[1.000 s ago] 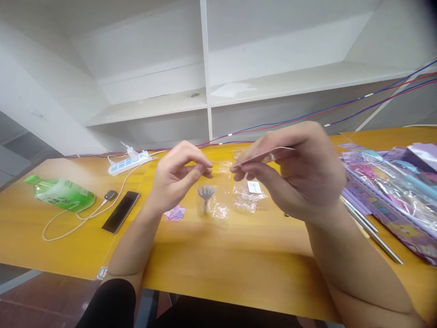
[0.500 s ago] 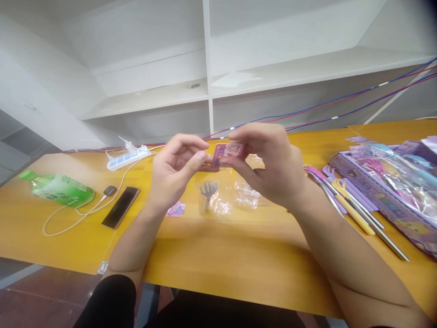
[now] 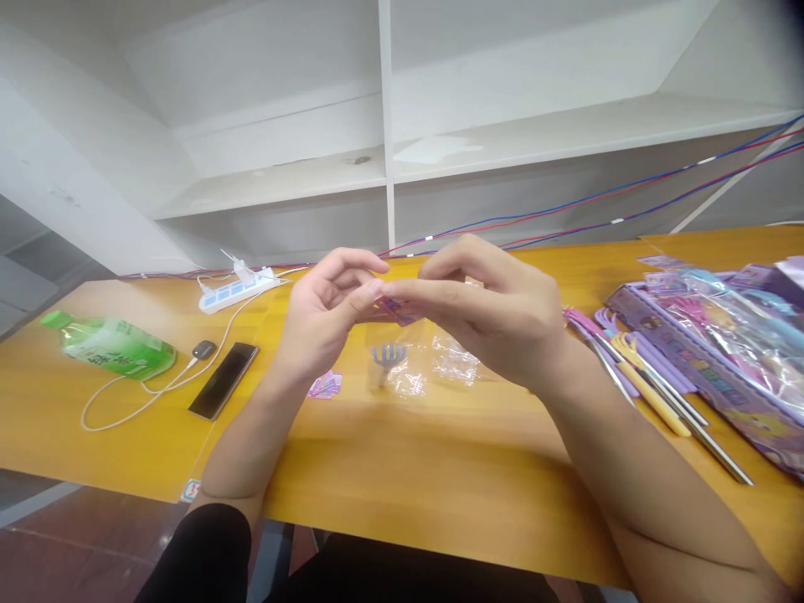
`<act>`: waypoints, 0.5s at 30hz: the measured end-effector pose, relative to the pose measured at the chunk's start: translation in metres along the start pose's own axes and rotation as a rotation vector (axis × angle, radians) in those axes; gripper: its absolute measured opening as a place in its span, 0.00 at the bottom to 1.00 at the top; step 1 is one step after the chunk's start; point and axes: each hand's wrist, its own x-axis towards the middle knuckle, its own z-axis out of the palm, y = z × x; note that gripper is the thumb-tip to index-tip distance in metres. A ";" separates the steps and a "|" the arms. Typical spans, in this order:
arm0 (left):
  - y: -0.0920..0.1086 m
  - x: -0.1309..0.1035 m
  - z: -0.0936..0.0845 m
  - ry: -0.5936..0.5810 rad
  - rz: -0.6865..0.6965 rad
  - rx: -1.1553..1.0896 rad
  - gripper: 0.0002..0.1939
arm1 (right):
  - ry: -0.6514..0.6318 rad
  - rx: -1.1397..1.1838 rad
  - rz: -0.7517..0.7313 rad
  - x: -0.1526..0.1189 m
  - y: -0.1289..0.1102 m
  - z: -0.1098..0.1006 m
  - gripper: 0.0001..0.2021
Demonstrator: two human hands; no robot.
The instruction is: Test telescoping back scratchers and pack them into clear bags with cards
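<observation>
A small pink and purple printed card [image 3: 397, 311] is between my two hands above the table, mostly covered by fingers. My left hand [image 3: 330, 310] is closed, its thumb and fingertips pinching at the card's left side. My right hand [image 3: 496, 306] bends over the card from the right, its fingertips meeting the left thumb. Below them is a grey claw-shaped head [image 3: 389, 355], like a back scratcher's, by crinkled clear plastic [image 3: 408, 381]. Its handle cannot be made out. More clear plastic wrap [image 3: 453, 362] lies beside it, and a little pile of similar cards [image 3: 325, 385] lies near my left wrist.
Several back scratchers [image 3: 653, 377] with coloured claws lie on the right, beside a purple printed box [image 3: 709, 381] holding wrapped pieces. On the left are a green bottle [image 3: 116, 345], a phone [image 3: 224, 382], a white cable and a power strip [image 3: 239, 291]. White shelving rises behind the table.
The card has tilted and gone lower between my hands, now more hidden. My right fingers have moved left to meet my left thumb. The grey claw head shows slightly differently.
</observation>
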 end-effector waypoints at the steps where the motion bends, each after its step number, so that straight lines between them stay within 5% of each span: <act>1: 0.000 0.000 0.000 0.002 -0.006 0.000 0.10 | -0.010 -0.002 0.008 0.000 0.000 0.000 0.08; 9: 0.002 -0.001 -0.003 0.031 0.022 0.126 0.10 | -0.004 0.029 -0.115 0.000 -0.007 0.000 0.05; 15: 0.002 -0.004 -0.003 0.043 0.019 0.136 0.11 | 0.005 -0.078 -0.238 -0.002 -0.010 -0.002 0.12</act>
